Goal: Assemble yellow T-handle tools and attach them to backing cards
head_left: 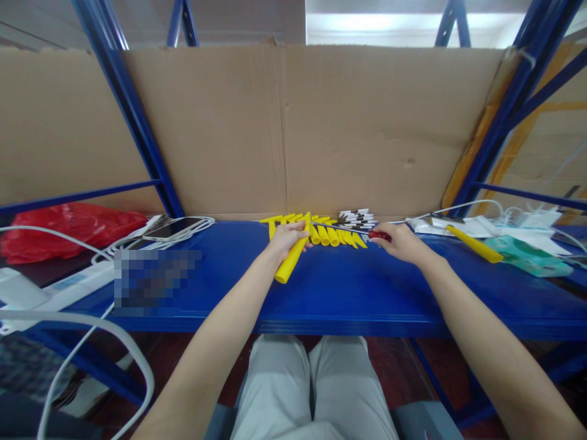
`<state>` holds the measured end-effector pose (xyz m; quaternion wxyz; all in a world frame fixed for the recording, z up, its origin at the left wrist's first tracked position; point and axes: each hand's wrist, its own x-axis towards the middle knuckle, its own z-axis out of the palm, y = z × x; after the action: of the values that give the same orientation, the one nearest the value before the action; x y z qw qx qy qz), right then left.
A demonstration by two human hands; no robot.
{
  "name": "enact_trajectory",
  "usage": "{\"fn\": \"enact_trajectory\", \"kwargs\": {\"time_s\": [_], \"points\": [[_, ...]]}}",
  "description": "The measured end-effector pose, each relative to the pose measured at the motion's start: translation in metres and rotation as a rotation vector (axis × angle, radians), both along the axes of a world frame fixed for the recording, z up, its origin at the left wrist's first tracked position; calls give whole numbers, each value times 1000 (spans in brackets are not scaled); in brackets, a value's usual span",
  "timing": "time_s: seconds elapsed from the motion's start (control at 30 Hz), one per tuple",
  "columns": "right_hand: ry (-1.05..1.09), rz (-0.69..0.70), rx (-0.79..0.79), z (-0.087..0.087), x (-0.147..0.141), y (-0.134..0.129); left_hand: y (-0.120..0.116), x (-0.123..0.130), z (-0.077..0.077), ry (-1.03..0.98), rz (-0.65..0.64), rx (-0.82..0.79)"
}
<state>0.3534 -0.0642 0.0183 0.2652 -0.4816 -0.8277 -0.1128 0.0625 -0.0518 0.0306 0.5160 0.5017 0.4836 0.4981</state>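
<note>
My left hand (290, 239) is wrapped round a yellow tube-like handle (288, 266), its wide end tilted down toward me. In my right hand (397, 241) is a screwdriver with a red handle (380, 236); its thin shaft points left, and the tip reaches the top of the held yellow piece. Behind and between my hands lies a row of several similar yellow pieces (324, 235). Black-and-white pieces (356, 218) are stacked at the back, against the cardboard.
On the left are a red plastic bag (68, 229), a phone (177, 227) on white cables and a power strip (77, 284). To the right lie another yellow piece (474, 243) and a green packet (534, 255). Cardboard (367, 128) stands behind the blue shelf (343, 293).
</note>
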Motion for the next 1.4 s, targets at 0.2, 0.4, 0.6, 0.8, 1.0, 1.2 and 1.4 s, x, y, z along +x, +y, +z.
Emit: {"fn": "enact_trajectory", "kwargs": {"time_s": [0.2,0.4,0.6,0.8,1.0,1.2,1.4], "points": [[61,70,-101,0,-7,-4,-1,0,2,52,42,-22],[41,0,-111,-1,-15,-7,2,-2,0,58,47,-5],[-61,-157,-10,-3,-12,-6,5,-4,-3,96,28,6],[-159,-167,20,-1,-12,-8,8,-6,-5,89,13,17],[-152,-136,0,-5,-18,-7,13,-6,-10,133,23,-5],[-165,-200,-7,-7,-19,-5,17,-6,-18,111,2,-7],[-210,-180,-11,-5,-23,-9,19,-7,-20,57,-12,-34]]}}
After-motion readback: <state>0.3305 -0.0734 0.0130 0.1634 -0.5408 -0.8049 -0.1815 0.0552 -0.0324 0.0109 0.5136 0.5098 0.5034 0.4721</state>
